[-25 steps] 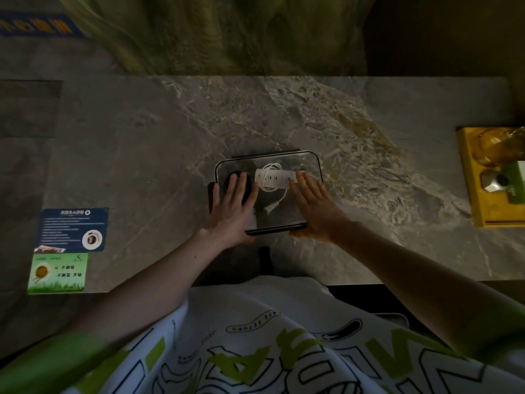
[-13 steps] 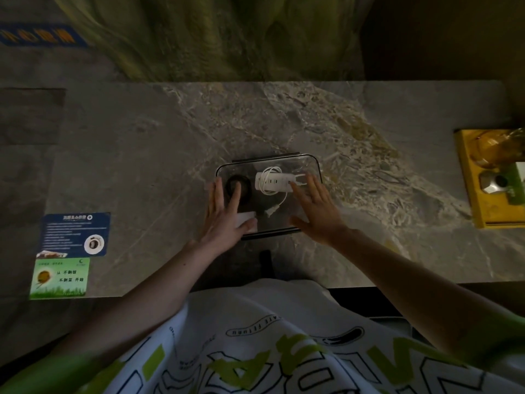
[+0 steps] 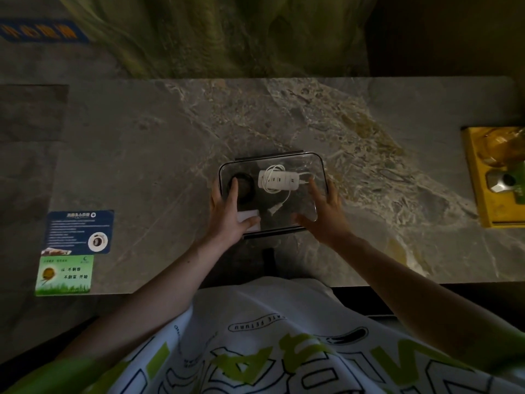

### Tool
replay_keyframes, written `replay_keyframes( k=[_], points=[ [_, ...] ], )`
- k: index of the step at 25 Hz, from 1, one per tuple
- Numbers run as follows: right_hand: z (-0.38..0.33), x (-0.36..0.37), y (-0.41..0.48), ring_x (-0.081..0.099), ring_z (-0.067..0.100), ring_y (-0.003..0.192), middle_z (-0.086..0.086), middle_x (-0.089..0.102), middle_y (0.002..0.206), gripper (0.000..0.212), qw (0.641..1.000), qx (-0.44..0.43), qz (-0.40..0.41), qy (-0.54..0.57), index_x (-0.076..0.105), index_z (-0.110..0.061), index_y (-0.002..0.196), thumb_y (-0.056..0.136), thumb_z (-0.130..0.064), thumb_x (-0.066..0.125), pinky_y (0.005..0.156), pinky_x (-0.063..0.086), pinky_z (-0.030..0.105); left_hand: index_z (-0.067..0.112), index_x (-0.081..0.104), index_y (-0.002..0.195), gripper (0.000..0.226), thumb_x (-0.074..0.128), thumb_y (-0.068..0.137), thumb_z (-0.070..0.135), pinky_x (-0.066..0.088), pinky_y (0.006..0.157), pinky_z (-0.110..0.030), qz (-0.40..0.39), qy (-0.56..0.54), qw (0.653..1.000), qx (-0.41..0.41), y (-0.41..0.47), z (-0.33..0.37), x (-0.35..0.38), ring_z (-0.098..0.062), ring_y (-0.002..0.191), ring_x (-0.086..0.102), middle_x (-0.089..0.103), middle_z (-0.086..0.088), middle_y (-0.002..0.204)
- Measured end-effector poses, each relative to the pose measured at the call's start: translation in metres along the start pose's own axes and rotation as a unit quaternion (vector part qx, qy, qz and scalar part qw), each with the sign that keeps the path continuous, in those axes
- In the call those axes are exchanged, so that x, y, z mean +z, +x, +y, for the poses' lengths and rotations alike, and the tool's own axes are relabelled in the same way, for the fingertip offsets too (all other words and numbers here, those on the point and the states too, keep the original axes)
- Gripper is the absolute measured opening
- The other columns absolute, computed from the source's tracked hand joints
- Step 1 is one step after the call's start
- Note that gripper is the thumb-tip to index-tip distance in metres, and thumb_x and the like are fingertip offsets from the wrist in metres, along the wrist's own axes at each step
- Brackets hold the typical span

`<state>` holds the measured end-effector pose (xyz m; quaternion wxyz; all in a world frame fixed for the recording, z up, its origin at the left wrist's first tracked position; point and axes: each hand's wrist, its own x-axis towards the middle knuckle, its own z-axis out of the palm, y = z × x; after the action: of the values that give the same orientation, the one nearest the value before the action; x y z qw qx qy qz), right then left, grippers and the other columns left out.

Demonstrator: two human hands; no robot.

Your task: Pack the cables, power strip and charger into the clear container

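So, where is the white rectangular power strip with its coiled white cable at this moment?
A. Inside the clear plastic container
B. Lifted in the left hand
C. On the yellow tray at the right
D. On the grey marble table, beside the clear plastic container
A: the white rectangular power strip lies within the rim of the clear plastic container, between the left hand and the right hand, which rest on the container.

One clear container (image 3: 284, 155), rounded and dark-rimmed, is lying flat mid-bench. Inside, a white power strip (image 3: 279, 180) is lying crosswise, its white cable (image 3: 268, 172) looping around it. A black coiled cable (image 3: 241, 184) is sitting left and a white charger (image 3: 249, 220) is resting near-left.
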<state>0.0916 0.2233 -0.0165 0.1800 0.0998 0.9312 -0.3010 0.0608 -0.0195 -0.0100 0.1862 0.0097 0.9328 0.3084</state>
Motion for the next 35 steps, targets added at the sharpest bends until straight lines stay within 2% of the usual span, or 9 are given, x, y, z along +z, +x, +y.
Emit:
replay_keyframes(
  k=[5, 10, 19, 22, 26, 31, 35],
  points=[
    [0.003, 0.002, 0.001, -0.008, 0.037, 0.148, 0.014, -0.013, 0.161, 0.098, 1.0, 0.005, -0.008, 0.013, 0.002, -0.04, 0.152, 0.08, -0.055, 0.068, 0.115, 0.018, 0.052, 0.02, 0.012, 0.154, 0.11, 0.083, 0.072, 0.038, 0.016, 0.119, -0.036, -0.017, -0.043, 0.998, -0.033, 0.008, -0.007, 0.0, -0.03, 0.148, -0.003, -0.009, -0.015, 0.158],
    [0.005, 0.004, 0.002, -0.007, 0.037, 0.148, 0.01, -0.015, 0.161, 0.098, 1.0, 0.014, -0.014, 0.008, 0.0, -0.044, 0.151, 0.08, -0.057, 0.066, 0.114, 0.021, 0.053, 0.023, 0.006, 0.154, 0.109, 0.08, 0.075, 0.039, 0.015, 0.12, -0.04, -0.028, -0.045, 0.998, -0.025, 0.008, -0.011, 0.002, -0.03, 0.148, -0.009, -0.016, -0.015, 0.158],
    [-0.002, 0.004, 0.001, -0.005, 0.041, 0.147, 0.018, -0.012, 0.16, 0.1, 0.998, 0.015, -0.023, -0.056, -0.008, -0.04, 0.151, 0.08, -0.063, 0.06, 0.113, 0.023, 0.055, 0.024, 0.006, 0.155, 0.1, 0.074, 0.082, 0.037, 0.006, 0.116, -0.033, -0.044, -0.012, 0.999, 0.019, 0.005, -0.009, -0.004, -0.03, 0.147, -0.014, -0.024, -0.012, 0.157],
    [-0.009, 0.009, -0.003, -0.004, 0.044, 0.146, 0.022, -0.014, 0.159, 0.1, 0.994, 0.028, -0.029, -0.099, -0.015, -0.039, 0.149, 0.081, -0.069, 0.052, 0.11, 0.028, 0.058, 0.024, 0.005, 0.155, 0.097, 0.071, 0.084, 0.037, 0.003, 0.119, -0.039, -0.065, 0.019, 0.997, 0.041, 0.01, -0.015, -0.011, -0.033, 0.145, -0.022, -0.03, -0.013, 0.155],
    [-0.026, 0.02, -0.009, -0.006, 0.047, 0.145, 0.027, -0.016, 0.157, 0.098, 0.987, 0.062, -0.04, -0.142, -0.018, -0.035, 0.148, 0.084, -0.068, 0.049, 0.109, 0.028, 0.06, 0.026, 0.0, 0.154, 0.094, 0.065, 0.088, 0.043, 0.01, 0.12, -0.049, -0.112, 0.084, 0.989, 0.041, 0.012, -0.022, -0.025, -0.04, 0.144, -0.02, -0.034, -0.017, 0.153],
    [-0.045, 0.007, -0.008, -0.006, 0.048, 0.145, 0.032, -0.01, 0.156, 0.095, 0.97, 0.06, -0.043, -0.231, -0.006, -0.022, 0.153, 0.087, -0.064, 0.048, 0.118, 0.013, 0.054, 0.024, -0.004, 0.154, 0.097, 0.059, 0.087, 0.055, 0.003, 0.117, -0.051, -0.158, 0.218, 0.96, 0.08, 0.018, -0.015, -0.046, -0.045, 0.144, -0.015, -0.035, -0.017, 0.153],
    [-0.074, -0.007, -0.006, 0.002, 0.038, 0.148, 0.02, 0.004, 0.161, 0.083, 0.967, 0.034, -0.013, -0.254, 0.013, -0.027, 0.152, 0.086, -0.076, 0.028, 0.118, 0.009, 0.052, 0.027, -0.001, 0.154, 0.101, 0.054, 0.081, 0.07, -0.001, 0.118, -0.05, -0.167, 0.262, 0.942, 0.123, 0.025, -0.013, -0.07, -0.033, 0.146, -0.019, -0.025, -0.012, 0.159]
  ],
)
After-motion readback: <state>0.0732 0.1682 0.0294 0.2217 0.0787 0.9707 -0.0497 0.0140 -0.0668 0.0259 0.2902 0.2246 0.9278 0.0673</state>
